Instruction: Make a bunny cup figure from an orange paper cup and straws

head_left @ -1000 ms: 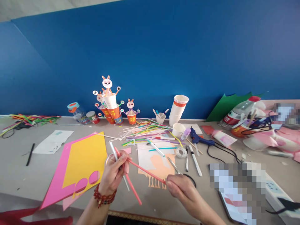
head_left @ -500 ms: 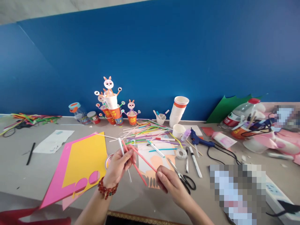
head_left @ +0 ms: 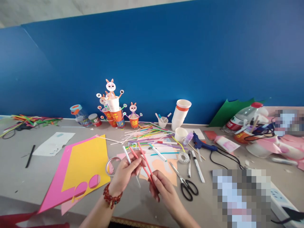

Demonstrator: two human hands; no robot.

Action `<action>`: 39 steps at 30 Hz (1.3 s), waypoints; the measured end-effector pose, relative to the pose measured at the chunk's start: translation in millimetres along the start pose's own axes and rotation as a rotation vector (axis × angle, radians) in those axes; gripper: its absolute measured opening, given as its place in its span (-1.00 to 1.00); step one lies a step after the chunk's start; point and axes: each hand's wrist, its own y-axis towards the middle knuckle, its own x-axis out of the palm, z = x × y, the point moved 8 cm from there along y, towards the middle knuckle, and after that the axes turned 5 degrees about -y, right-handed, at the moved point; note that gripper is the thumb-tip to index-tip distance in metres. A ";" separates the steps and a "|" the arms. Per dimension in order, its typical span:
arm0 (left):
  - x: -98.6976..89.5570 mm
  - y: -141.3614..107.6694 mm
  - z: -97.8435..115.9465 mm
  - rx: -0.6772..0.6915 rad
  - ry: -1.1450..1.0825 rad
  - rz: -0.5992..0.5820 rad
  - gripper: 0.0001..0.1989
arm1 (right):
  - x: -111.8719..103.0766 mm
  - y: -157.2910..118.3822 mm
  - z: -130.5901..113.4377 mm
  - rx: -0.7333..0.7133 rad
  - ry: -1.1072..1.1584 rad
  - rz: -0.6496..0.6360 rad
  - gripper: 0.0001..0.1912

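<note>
My left hand (head_left: 127,172) is closed around a thin white stick (head_left: 126,154) and the upper part of a straight coral-red stick (head_left: 135,153). My right hand (head_left: 162,186) pinches the lower ends of this stick and a second coral-red stick (head_left: 144,154), which meet there in a narrow V. Whether these are straws or pipe cleaners is unclear. Below the hands lie peach paper (head_left: 171,177) and a pile of colored sticks (head_left: 147,132). Black-handled scissors (head_left: 186,186) rest open beside my right hand. A tape roll (head_left: 111,166) is near my left wrist.
Yellow card (head_left: 90,158) lies over pink card (head_left: 51,190) at left. Rabbit-topped paper cups (head_left: 115,114) stand by the blue wall, with stacked white cups (head_left: 181,114) further right. A blue glue gun (head_left: 201,142), its cord, markers (head_left: 198,166) and a power strip (head_left: 282,199) occupy the right.
The coral-red sticks, crossed before, now come together at my right hand. My right hand has moved left, closer to my left hand, which has shifted slightly right and down.
</note>
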 end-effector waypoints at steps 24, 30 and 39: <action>3.9 -4.9 2.5 0.090 0.090 0.062 -0.61 | -4.6 -19.5 11.7 -0.062 -0.210 0.016 -0.51; 14.3 -8.3 0.4 0.055 0.159 -0.014 -0.60 | 0.7 -18.2 3.2 -0.082 -0.101 0.001 -0.53; 17.4 -8.4 -7.0 0.035 0.104 -0.002 -0.56 | 2.0 -19.1 8.1 -0.046 -0.081 -0.036 -0.48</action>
